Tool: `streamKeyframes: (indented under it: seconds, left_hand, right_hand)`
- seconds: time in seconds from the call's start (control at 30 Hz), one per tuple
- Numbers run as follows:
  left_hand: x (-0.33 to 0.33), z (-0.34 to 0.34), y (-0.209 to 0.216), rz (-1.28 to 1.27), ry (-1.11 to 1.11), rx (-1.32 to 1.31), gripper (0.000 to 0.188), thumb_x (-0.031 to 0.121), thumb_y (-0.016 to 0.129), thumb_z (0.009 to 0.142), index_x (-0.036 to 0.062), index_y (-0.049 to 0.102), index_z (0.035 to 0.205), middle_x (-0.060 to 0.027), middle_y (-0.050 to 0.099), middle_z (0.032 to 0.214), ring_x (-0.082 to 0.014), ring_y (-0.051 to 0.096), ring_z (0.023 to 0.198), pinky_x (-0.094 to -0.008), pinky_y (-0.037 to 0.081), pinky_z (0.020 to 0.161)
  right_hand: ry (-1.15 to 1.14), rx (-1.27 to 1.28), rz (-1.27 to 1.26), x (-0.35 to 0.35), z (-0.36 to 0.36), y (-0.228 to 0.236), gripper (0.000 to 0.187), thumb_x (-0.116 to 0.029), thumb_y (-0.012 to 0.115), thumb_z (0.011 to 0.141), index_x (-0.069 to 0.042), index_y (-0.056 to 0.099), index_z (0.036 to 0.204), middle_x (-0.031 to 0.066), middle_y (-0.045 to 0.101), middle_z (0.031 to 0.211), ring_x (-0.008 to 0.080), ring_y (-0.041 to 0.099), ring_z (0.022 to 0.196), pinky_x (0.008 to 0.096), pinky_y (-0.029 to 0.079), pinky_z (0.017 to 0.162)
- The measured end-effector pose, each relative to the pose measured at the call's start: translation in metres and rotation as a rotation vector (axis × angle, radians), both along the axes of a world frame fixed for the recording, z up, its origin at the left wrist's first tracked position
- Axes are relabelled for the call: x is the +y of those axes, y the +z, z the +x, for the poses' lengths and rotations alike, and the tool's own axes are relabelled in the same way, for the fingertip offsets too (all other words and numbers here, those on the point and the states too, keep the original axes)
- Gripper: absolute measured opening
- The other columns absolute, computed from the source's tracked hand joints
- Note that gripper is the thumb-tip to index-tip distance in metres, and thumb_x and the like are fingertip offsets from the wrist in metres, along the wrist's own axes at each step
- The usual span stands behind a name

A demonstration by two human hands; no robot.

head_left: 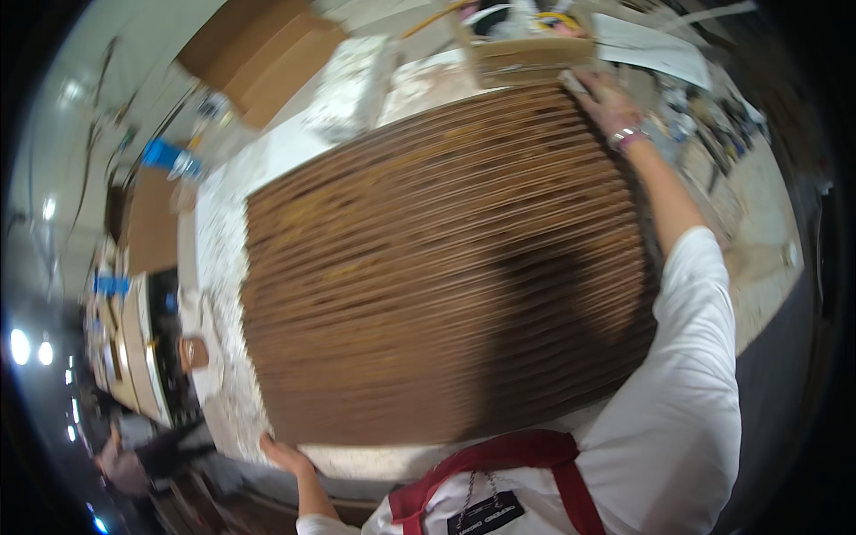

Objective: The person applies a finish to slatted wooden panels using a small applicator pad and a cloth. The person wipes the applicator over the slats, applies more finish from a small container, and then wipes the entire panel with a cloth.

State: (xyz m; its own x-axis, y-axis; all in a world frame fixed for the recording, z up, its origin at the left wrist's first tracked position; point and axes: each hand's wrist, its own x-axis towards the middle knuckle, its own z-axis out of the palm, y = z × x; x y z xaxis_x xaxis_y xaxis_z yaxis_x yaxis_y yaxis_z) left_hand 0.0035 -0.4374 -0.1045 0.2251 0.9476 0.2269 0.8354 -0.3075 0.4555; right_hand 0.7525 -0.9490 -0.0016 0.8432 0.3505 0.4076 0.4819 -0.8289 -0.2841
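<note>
A large brown panel [428, 267] with raised parallel ribs and blotchy darker stains lies across the white-smeared worktable [223, 232]. At its near left corner my left hand [285, 455] grips the edge, its fingertips partly hidden there. My right hand [611, 105] reaches to the far right corner with the arm stretched out. Between its fingers a small pale block [572, 83] shows against the panel's edge; its exact kind is blurred. A shadow falls over the near right part of the ribs.
Behind the panel stand a white-smeared block [352, 85] and a cardboard box [526, 62] of supplies. Various tools [713, 125] lie at the right. A blue-and-clear bottle [169, 159] is at the far left; another person [129, 464] is at the lower left.
</note>
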Motion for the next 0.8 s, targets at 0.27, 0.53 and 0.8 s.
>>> streamKeyframes:
  seconds: [0.27,0.53,0.8]
  left_hand:
    - [-0.019,0.013,0.017,0.168,-0.092,0.12,0.028,0.001,0.041,0.098,-0.0018,0.054,0.123,-0.0205,0.051,0.127,-0.0368,0.049,0.115,-0.0442,0.039,0.1]
    - [-0.018,0.027,0.024,0.228,-0.205,0.023,0.029,-0.001,0.051,0.09,0.0006,0.058,0.118,-0.0195,0.058,0.119,-0.0383,0.053,0.112,-0.0462,0.041,0.097]
    - [-0.014,0.008,0.023,-0.057,-0.298,-0.38,0.032,-0.003,0.046,0.09,0.0012,0.061,0.119,-0.016,0.063,0.117,-0.0328,0.057,0.112,-0.0419,0.04,0.1]
  right_hand:
    - [0.245,0.518,0.606,0.114,-0.094,0.0,0.054,-0.032,0.067,0.089,-0.004,0.056,0.135,0.0156,0.059,0.132,0.0239,0.055,0.122,0.0324,0.037,0.106]
    - [0.481,0.831,0.576,0.26,-0.277,0.021,0.065,-0.048,0.064,0.085,-0.001,0.058,0.13,0.0108,0.067,0.107,0.0189,0.06,0.096,0.0296,0.046,0.09]
    - [0.819,0.825,0.302,0.415,-0.435,0.027,0.06,-0.053,0.058,0.089,-0.009,0.058,0.131,0.0138,0.068,0.114,0.0279,0.064,0.106,0.038,0.047,0.092]
